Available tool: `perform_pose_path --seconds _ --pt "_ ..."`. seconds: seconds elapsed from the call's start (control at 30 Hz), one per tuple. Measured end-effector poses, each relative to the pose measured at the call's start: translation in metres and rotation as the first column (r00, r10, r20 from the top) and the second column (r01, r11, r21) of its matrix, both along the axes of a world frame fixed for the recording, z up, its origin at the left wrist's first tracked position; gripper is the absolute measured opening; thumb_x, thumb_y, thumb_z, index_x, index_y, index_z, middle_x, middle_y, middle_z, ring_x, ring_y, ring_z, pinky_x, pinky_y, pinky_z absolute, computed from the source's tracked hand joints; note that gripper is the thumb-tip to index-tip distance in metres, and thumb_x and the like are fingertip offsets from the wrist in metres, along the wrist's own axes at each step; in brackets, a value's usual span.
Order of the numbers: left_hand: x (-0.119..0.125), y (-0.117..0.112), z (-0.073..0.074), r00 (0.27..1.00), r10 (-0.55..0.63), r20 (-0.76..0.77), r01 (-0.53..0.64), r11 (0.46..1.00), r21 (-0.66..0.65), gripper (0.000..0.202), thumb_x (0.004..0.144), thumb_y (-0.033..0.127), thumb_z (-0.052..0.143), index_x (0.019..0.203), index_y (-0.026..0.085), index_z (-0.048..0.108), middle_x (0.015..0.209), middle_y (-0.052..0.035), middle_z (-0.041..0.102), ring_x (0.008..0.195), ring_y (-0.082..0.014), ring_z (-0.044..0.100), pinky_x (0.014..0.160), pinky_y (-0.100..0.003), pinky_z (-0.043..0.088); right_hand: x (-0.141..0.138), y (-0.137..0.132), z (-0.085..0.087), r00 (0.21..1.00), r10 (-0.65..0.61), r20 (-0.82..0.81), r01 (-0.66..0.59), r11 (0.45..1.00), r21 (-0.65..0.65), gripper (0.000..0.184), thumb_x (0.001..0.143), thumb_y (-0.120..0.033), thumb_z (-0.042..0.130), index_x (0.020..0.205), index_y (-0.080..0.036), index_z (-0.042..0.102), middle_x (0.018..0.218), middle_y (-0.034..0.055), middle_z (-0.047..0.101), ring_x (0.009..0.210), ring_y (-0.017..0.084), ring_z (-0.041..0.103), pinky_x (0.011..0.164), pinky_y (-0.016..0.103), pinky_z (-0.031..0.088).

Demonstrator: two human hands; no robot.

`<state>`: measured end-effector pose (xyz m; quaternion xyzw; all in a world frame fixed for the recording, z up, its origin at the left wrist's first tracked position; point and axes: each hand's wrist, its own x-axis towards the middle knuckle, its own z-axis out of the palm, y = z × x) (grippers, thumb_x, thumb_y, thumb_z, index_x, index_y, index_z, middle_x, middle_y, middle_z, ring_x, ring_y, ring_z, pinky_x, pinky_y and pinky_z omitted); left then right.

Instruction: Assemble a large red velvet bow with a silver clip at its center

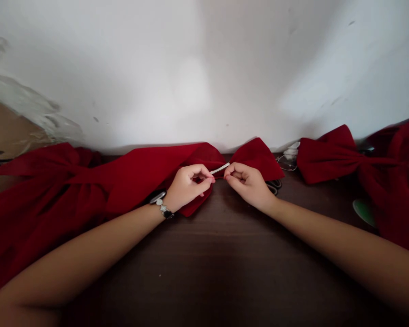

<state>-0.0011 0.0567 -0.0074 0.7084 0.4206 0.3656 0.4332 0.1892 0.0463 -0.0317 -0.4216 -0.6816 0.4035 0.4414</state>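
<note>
A thin white strip, like a tie, spans the gap between my two hands. My left hand, with a watch and bracelet at the wrist, is closed in a pinch at the strip's left end. Thumb and fingers of my right hand are pinched together at its right end. Just behind the hands lies a red fabric bow; its right loop fans out toward the wall, and its left part is partly covered by my left hand. The exact grip of the fingertips is too small to make out.
More red bows lie on the left and on the right of the dark wooden table. Eyeglasses, a dark cord and a green round object sit at the right. A white wall rises behind.
</note>
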Motion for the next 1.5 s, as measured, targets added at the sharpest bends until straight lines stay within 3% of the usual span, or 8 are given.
perform_pose_path --seconds 0.23,1.5 --pt "0.0003 -0.0004 0.0013 1.000 -0.003 0.030 0.004 1.000 -0.004 0.005 0.073 0.016 0.060 0.070 0.011 0.060 0.072 -0.0023 0.063 0.053 -0.0056 0.055 0.044 -0.014 0.048 -0.0001 -0.0011 0.0024 0.999 -0.027 0.033 0.025 0.999 0.043 0.006 0.079 -0.015 0.049 0.074 -0.018 0.050 0.053 -0.0073 0.034 0.048 0.007 0.030 0.048 0.021 0.024" --pt "-0.0027 0.0017 -0.0012 0.994 -0.007 0.107 0.016 0.997 -0.079 0.008 0.073 0.011 0.052 0.067 0.014 0.050 0.069 -0.0006 0.058 0.052 -0.0069 0.054 0.043 -0.018 0.048 0.0005 -0.0014 0.0035 0.999 -0.041 0.016 0.040 0.998 0.053 0.007 0.076 -0.013 0.046 0.071 -0.018 0.047 0.054 -0.0072 0.035 0.049 0.008 0.030 0.049 0.021 0.025"
